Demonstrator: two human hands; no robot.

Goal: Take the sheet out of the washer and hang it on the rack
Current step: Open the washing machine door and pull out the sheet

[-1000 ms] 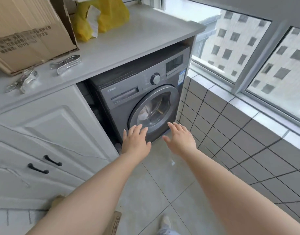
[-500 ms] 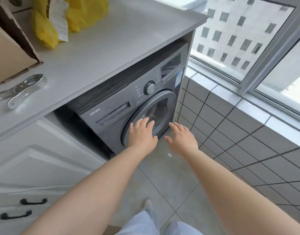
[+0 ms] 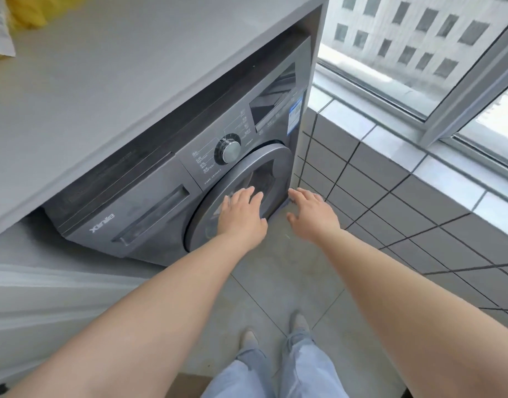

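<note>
Head view: both hands, left hand (image 3: 241, 214) and right hand (image 3: 313, 214), reach empty with fingers spread toward the shut washer (image 3: 160, 208) door (image 3: 247, 170); sheet unseen, presumably inside. Fingers might slip off the door edge.

Person, head view. Both forearms bare to the lower frame edge; no sleeves visible. Left hand (image 3: 241, 216) and right hand (image 3: 311, 215): bare, no gloves. No rings, watch or bracelet discernible at this resolution; fingernail detail too blurred to record. Legs: light blue jeans (image 3: 275, 372), loose cut, hems bunched in folds over the feet. Footwear: pale, off-white shoes (image 3: 300, 323), only the toes showing beyond the hems; type not determinable.
</note>
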